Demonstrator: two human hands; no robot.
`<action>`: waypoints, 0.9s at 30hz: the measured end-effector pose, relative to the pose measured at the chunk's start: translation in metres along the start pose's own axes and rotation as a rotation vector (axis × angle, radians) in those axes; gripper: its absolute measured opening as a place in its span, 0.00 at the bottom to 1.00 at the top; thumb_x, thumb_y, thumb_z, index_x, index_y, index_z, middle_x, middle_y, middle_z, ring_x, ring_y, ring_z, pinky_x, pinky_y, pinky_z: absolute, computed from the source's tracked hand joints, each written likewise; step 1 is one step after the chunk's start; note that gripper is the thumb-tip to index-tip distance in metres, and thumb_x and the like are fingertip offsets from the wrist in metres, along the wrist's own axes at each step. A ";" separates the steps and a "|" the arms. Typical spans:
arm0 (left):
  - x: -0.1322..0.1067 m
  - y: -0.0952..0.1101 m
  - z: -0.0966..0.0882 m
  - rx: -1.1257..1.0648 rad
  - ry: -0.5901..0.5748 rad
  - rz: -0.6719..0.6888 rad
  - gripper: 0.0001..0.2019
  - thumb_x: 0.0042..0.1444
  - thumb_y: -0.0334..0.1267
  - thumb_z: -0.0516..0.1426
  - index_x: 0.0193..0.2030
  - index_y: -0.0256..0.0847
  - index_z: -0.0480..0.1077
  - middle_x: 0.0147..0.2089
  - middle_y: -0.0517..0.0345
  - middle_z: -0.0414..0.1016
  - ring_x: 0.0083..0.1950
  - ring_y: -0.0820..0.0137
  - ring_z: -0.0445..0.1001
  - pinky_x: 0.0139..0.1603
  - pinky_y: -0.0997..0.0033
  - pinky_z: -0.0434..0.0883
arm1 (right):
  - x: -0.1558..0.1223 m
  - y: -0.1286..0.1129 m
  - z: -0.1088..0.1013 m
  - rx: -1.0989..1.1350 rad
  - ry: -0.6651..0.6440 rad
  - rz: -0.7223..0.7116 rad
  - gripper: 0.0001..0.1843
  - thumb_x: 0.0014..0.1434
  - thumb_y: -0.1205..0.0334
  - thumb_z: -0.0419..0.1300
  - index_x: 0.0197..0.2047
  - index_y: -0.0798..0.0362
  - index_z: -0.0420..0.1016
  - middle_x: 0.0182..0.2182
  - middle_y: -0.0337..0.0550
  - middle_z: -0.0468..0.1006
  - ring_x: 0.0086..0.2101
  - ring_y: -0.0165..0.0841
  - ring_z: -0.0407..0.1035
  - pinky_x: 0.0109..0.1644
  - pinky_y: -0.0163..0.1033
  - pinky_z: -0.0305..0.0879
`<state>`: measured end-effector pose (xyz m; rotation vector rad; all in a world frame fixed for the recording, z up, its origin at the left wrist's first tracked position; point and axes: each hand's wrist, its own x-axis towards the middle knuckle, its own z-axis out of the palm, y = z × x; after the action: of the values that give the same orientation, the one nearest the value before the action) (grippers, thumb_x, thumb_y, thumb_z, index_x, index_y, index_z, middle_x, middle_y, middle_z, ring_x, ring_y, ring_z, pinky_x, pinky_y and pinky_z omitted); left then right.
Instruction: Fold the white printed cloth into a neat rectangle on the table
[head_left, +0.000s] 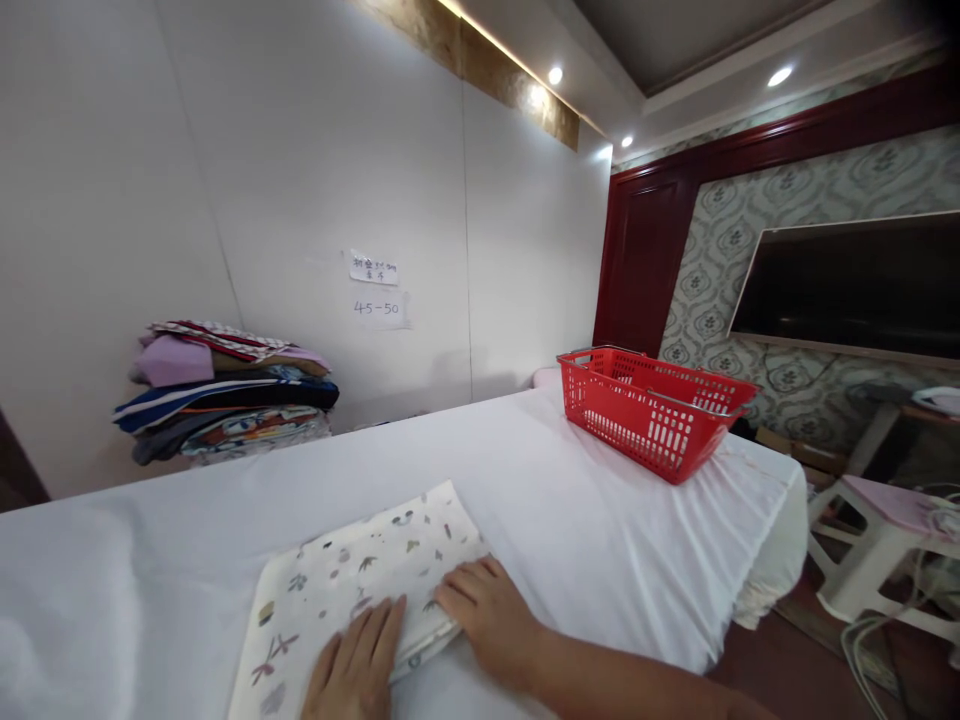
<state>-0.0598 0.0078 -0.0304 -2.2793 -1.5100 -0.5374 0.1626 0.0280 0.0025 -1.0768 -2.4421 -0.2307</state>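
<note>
A folded cream cloth (352,560) with a scattered print of leaves and small plants lies on the white-covered table. Its layers show at the near right edge. My left hand (356,660) rests flat on the near part of the cloth, fingers stretched out and pointing away from me. On the cloth's right side lies my right hand (495,620), its fingers slightly bent over the top and no pinch to be seen. Part of my left hand is cut off by the lower frame edge.
A red plastic basket (637,410) with metal handles stands at the table's far right. Beyond the far left table edge is a stack of folded clothes (232,395). A white stool with a pink seat (900,510) and cables are on the right.
</note>
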 end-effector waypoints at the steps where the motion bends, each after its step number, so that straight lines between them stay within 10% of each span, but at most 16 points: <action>1: 0.001 0.002 -0.004 0.003 -0.006 -0.006 0.30 0.50 0.22 0.44 0.59 0.46 0.63 0.58 0.56 0.67 0.57 0.65 0.65 0.58 0.58 0.58 | 0.000 0.000 -0.001 0.011 0.003 0.022 0.19 0.58 0.65 0.53 0.54 0.50 0.62 0.47 0.45 0.71 0.46 0.36 0.61 0.51 0.44 0.52; 20: 0.005 0.028 -0.043 -0.023 -0.079 -0.034 0.28 0.52 0.20 0.45 0.59 0.40 0.62 0.58 0.51 0.67 0.58 0.62 0.63 0.58 0.56 0.57 | -0.028 0.021 -0.006 0.053 0.043 0.079 0.29 0.52 0.79 0.48 0.57 0.56 0.63 0.53 0.52 0.68 0.54 0.40 0.58 0.55 0.48 0.59; 27: 0.026 0.065 -0.043 -0.041 -0.059 0.033 0.26 0.56 0.24 0.45 0.62 0.42 0.57 0.60 0.51 0.63 0.59 0.61 0.60 0.60 0.52 0.53 | -0.022 0.020 -0.015 0.096 0.103 0.093 0.28 0.51 0.77 0.47 0.55 0.55 0.64 0.52 0.52 0.69 0.52 0.40 0.61 0.53 0.47 0.61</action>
<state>0.0051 -0.0166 0.0140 -2.3662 -1.4997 -0.4997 0.1954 0.0224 0.0050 -1.1048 -2.2818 -0.1341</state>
